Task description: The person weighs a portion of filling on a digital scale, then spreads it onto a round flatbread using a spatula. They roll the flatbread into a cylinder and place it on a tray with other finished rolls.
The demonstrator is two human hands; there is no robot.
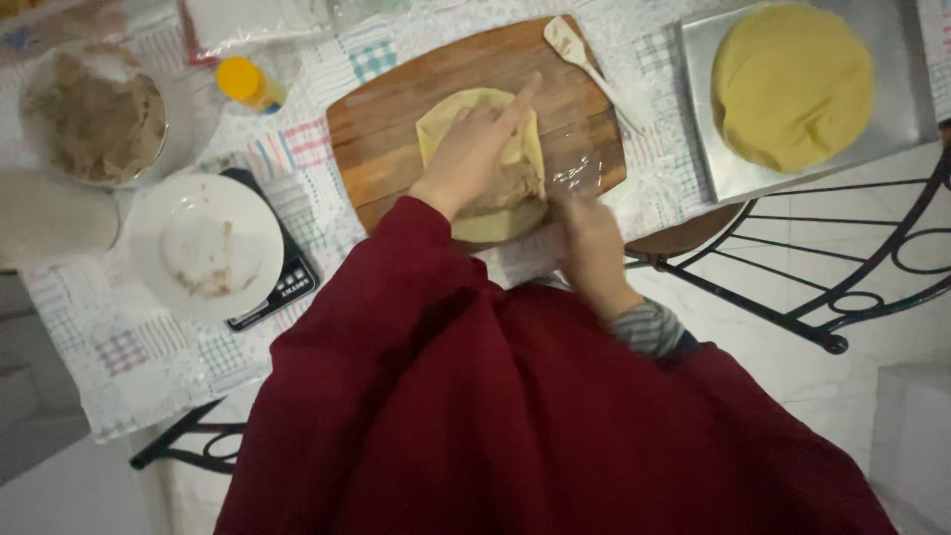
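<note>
On the wooden board (396, 129) at the table's far middle lies a flat yellow dough sheet (436, 124), brown filling (510, 186) on its near part. Left hand (474, 149) presses flat on it, fingers spread; right hand (586, 243) pinches the near edge, partly blurred. Folding looks begun, not closed. More dough (792, 84) waits on the tray (713, 168) at the right edge.

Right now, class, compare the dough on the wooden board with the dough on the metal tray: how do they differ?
The board dough is a thin, flattened round with brownish filling on it; the tray dough is a thick, smooth mound. The left hand presses the board dough, while the tray dough sits untouched. The board dough looks smaller. Both are pale yellow.
</note>
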